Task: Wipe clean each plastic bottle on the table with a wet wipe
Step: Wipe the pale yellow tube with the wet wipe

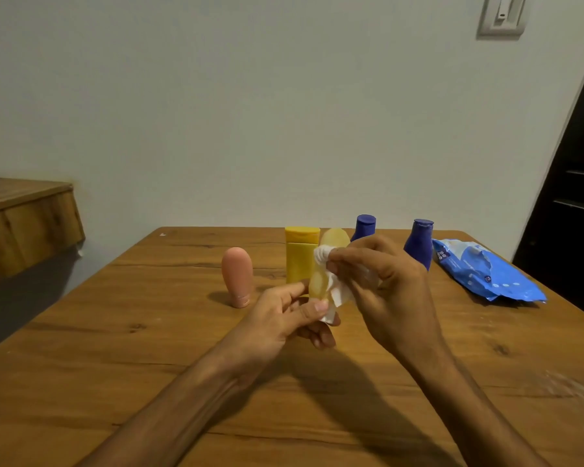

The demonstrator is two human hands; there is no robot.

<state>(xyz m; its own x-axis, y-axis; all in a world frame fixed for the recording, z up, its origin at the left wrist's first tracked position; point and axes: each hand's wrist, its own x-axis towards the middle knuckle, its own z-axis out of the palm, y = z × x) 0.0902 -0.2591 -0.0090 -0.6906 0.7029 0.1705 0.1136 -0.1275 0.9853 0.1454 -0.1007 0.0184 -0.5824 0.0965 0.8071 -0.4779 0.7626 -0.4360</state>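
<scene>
Head view: a pale yellow translucent bottle [334, 239] is held in the air above the middle of the wooden table [115, 332], between the two hands and in front of the row of standing bottles. Its long axis is close to upright, leaning a little to the right, with the rounded end pointing up. The lower end is hidden among the fingers, so a cap cannot be made out.

The lower part of the bottle is pinched by the left hand [284, 318] between thumb and forefinger, with the remaining fingers curled underneath. A white wet wipe [339, 293] is bunched against the right side of the bottle. It is gripped by the curled fingers of the right hand [385, 281], whose fingertips press it to the upper half. A loose fold of the wipe hangs down to the left thumb.

Behind the hands, a pink bottle [237, 276] is stood on its cap at the left, rounded end up and well apart from the rest. A yellow bottle [300, 254] with a flat cap on top is stood upright just behind the held one. Two dark blue bottles [364, 227] [418, 244] are set further right, necks up and partly covered by the right hand. A blue wet wipe pack [486, 271] is laid flat near the table's right edge, just beside the nearer blue bottle. A light switch [502, 15] is mounted high on the wall.
</scene>
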